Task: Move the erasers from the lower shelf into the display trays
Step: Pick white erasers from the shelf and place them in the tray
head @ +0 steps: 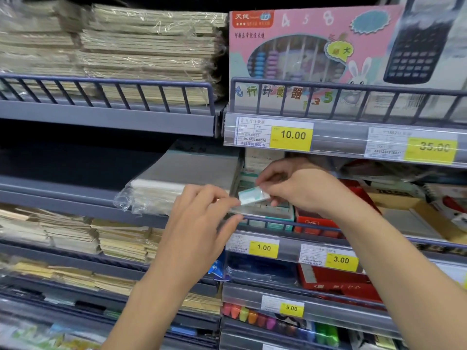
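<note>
A small white and teal wrapped eraser [252, 195] is held in front of the middle shelf. My right hand [300, 185] pinches its right end from above. My left hand [202, 210] pinches its left end between thumb and fingertips. Just below the eraser stands a teal display tray [275, 215] with more erasers in it, behind the shelf's blue rail. A red display tray [316, 224] stands to its right. The lower shelf the erasers come from is not clearly seen.
Wrapped stacks of paper [177, 183] lie left of the trays. Yellow price tags [264, 248] run along the shelf edge. Above sits a pink abacus box [303, 46] and a calculator box [424, 39]. Red boxes [338, 281] and coloured markers [252, 314] fill lower shelves.
</note>
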### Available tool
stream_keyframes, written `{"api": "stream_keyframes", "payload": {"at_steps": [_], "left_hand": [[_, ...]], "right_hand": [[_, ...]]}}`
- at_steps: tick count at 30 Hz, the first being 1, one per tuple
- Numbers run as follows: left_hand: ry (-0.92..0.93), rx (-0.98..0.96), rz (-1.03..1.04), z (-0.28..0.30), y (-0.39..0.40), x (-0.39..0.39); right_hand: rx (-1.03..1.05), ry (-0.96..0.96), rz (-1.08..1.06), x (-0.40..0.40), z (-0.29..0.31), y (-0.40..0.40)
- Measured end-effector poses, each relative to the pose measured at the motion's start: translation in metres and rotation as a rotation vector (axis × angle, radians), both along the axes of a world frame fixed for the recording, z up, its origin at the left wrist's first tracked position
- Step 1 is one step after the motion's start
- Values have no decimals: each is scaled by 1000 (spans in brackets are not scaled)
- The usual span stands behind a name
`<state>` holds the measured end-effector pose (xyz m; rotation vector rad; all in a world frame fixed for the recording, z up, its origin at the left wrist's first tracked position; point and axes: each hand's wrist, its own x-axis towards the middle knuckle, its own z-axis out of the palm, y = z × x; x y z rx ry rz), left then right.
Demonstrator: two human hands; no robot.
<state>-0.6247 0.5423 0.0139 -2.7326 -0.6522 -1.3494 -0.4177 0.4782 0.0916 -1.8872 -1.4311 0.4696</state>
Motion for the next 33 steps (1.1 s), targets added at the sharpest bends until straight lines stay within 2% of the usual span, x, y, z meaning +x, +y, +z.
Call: {"api": "stream_keyframes", "payload": {"at_steps": [5, 13, 19, 28, 30, 33], "left_hand": [[63, 41, -29, -10, 7, 2], [29, -5, -46, -15, 11, 3], [11, -13, -70, -18, 14, 3], [32, -78, -95, -16, 9, -2], [21, -159, -116, -12, 5, -7], [-144, -382, -167, -8, 0, -20]], "right_hand": [[-123, -253, -7, -5, -12, 18], [-175, -475, 77, -2, -18, 18], [-135, -426, 100, 0, -25, 24], [-234, -538, 141, -4, -25, 22], [-158, -514, 96, -9, -21, 15], [109, -338, 7, -26, -20, -3]]}}
